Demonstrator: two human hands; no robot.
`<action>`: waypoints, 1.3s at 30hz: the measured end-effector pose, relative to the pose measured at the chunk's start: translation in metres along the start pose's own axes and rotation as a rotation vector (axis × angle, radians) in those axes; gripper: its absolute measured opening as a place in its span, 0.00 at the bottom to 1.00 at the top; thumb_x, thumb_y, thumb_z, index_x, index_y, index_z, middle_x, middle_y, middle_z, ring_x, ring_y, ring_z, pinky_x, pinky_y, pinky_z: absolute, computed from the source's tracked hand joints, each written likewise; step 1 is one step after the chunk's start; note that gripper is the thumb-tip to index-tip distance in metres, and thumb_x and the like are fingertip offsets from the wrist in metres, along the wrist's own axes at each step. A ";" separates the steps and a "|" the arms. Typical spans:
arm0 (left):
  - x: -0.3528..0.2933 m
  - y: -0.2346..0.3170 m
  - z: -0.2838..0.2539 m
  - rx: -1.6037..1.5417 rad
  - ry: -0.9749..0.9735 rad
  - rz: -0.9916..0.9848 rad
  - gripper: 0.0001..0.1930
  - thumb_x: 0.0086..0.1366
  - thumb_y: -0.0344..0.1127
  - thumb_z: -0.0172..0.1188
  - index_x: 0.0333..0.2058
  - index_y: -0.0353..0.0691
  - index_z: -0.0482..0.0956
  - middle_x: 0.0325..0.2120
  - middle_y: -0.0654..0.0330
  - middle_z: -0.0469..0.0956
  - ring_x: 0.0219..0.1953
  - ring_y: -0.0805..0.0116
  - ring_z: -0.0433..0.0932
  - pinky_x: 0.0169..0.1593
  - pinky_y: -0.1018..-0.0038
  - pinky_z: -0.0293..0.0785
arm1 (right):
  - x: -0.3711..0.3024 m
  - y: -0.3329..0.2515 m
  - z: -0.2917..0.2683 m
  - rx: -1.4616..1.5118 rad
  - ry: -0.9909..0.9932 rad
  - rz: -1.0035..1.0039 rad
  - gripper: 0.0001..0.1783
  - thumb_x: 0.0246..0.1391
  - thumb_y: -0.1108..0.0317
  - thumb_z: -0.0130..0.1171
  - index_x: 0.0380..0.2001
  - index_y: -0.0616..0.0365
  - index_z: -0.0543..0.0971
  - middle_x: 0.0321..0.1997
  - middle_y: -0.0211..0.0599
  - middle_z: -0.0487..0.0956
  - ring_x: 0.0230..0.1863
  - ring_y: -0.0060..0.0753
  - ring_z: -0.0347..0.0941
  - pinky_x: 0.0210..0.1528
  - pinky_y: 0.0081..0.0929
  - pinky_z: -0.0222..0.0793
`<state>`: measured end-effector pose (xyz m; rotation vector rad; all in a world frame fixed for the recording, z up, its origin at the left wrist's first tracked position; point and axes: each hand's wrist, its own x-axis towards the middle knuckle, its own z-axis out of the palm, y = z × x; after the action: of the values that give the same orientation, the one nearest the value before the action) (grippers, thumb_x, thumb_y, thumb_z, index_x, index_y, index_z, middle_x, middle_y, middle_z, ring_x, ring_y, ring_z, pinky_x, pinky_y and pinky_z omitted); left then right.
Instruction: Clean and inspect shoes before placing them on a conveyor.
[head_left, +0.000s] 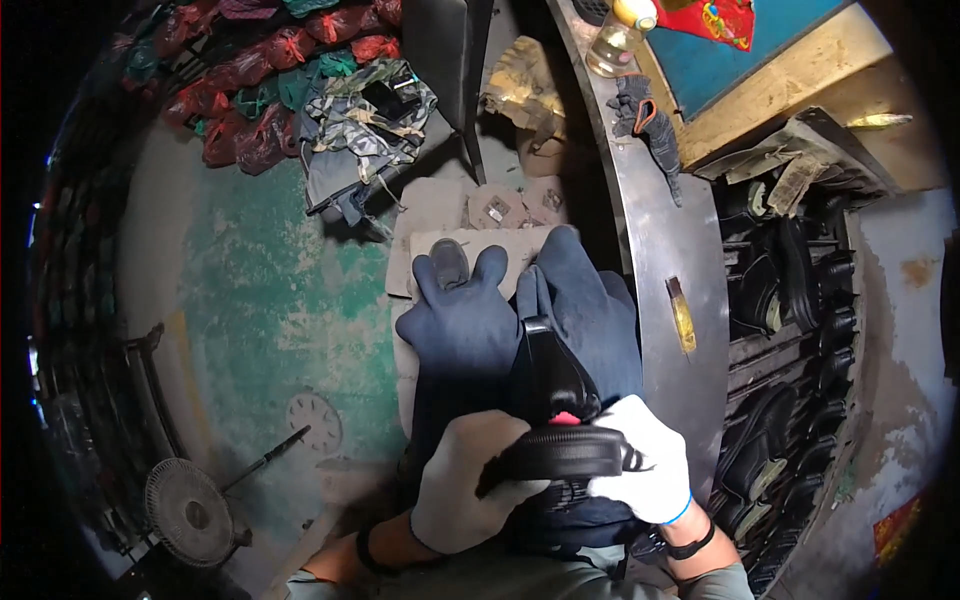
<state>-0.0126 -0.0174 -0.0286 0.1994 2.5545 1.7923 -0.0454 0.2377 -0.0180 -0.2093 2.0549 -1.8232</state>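
Observation:
White gloves cover both of my hands. My left hand (468,485) and my right hand (645,462) grip opposite ends of a black shoe (560,455) held crosswise above my lap. Its ribbed sole edge shows along the top; most of its underside is hidden by my fingers. Just beyond it, a shiny black tapered piece (557,365), perhaps another shoe, rests between my thighs. A bit of red (566,418) shows where the two meet. Dark blue cloth (465,330) covers my legs.
A metal-topped bench (680,260) runs along my right, bearing a grey glove (655,135), a yellow-handled tool (682,315) and a jar (612,48). Beyond stands a rack of black shoes (765,420). A fan (190,510) stands at lower left; red bags (265,140) are piled at far left.

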 end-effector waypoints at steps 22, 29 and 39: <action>-0.020 0.101 0.005 -0.322 0.296 0.044 0.48 0.42 0.41 0.93 0.58 0.21 0.78 0.46 0.44 0.87 0.49 0.56 0.90 0.56 0.61 0.86 | -0.046 -0.058 0.051 -0.588 0.422 -0.507 0.35 0.43 0.68 0.82 0.55 0.69 0.84 0.57 0.62 0.84 0.55 0.64 0.82 0.57 0.51 0.81; -0.069 0.093 0.011 0.229 0.249 0.169 0.36 0.56 0.39 0.83 0.61 0.31 0.80 0.57 0.42 0.83 0.58 0.44 0.84 0.62 0.54 0.80 | -0.105 -0.009 0.066 0.838 0.253 0.036 0.53 0.66 0.51 0.70 0.83 0.62 0.56 0.80 0.50 0.67 0.77 0.49 0.69 0.79 0.49 0.66; -0.059 0.019 0.029 0.115 0.022 0.218 0.35 0.79 0.55 0.61 0.74 0.38 0.72 0.77 0.41 0.65 0.81 0.46 0.62 0.83 0.46 0.46 | -0.104 0.115 0.034 1.439 0.077 0.434 0.52 0.48 0.53 0.63 0.76 0.66 0.67 0.74 0.64 0.75 0.72 0.63 0.75 0.74 0.61 0.74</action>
<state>0.0504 0.0094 -0.0245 0.4807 2.7477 1.7200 0.0791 0.2607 -0.1142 0.6344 0.3507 -2.4451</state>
